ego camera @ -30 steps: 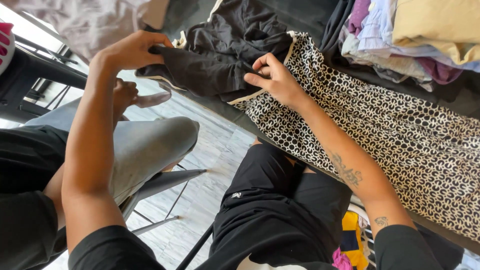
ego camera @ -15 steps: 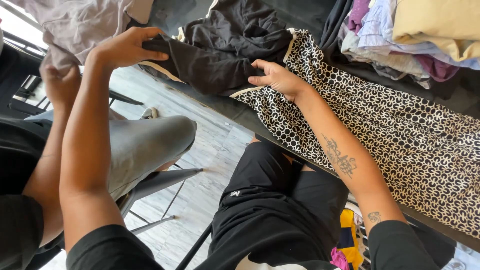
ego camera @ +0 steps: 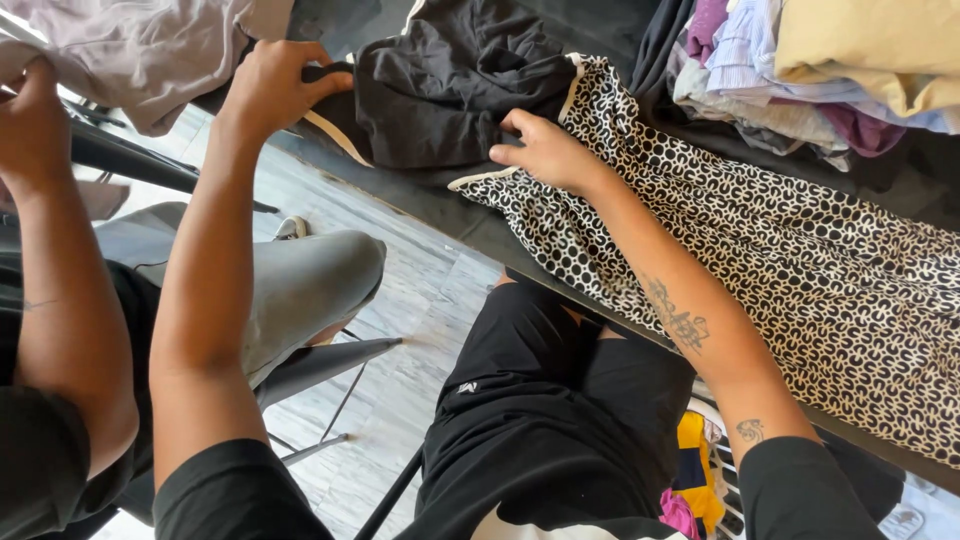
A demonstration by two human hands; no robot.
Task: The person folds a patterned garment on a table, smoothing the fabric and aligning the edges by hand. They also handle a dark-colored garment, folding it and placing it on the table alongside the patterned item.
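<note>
A black garment point(ego camera: 450, 90) with a cream trim lies bunched on the dark table edge point(ego camera: 480, 225). My left hand point(ego camera: 270, 85) grips its left end, fingers closed over the cloth. My right hand point(ego camera: 545, 150) pinches its lower right edge, resting where the black garment meets a black-and-white patterned cloth point(ego camera: 800, 260). That patterned cloth spreads along the table under my right forearm. I sit in black shorts point(ego camera: 540, 400) below the table.
A co-worker's hand point(ego camera: 35, 110) at far left holds a pale mauve garment point(ego camera: 150, 45); the same person's grey-trousered knee point(ego camera: 300, 285) sits beside mine. A stack of folded clothes point(ego camera: 830, 60) fills the top right. Metal chair legs point(ego camera: 330, 400) stand on the pale plank floor.
The co-worker's hand has risen from knee height to the pale garment at the left. My two hands have stayed on the black garment, which now lies a little flatter.
</note>
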